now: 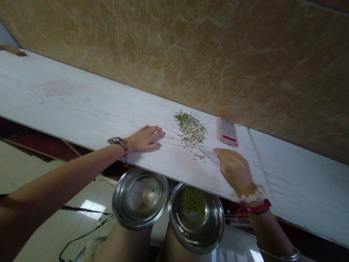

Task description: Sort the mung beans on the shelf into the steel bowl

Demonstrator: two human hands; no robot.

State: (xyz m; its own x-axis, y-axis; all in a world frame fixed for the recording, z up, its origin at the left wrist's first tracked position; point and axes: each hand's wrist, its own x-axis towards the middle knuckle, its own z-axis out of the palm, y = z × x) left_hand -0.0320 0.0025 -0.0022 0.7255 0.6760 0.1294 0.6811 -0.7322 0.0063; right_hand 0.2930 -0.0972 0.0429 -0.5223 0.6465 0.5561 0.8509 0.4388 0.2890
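Observation:
Loose green mung beans [191, 127] lie scattered on the white wood-grain board, with a few strays nearest me. My left hand [145, 139] rests palm down on the board left of the beans, fingers spread and holding nothing. To their right, my right hand [233, 165] is closed, its fingers curled in a pinch. A thin pale stick [202, 152] runs from near those fingertips to the lower edge of the beans; its held end is hard to see. A steel bowl of mung beans [214, 229] and another with whitish grains [120, 212] sit on my thighs.
A phone [229, 132] lies on the white board [109, 104] just beyond my right hand. Behind the board rises a brown marbled wall [182, 45]. Its front edge passes just above both bowls. A black cable [80, 237] trails over the tiled floor at lower left.

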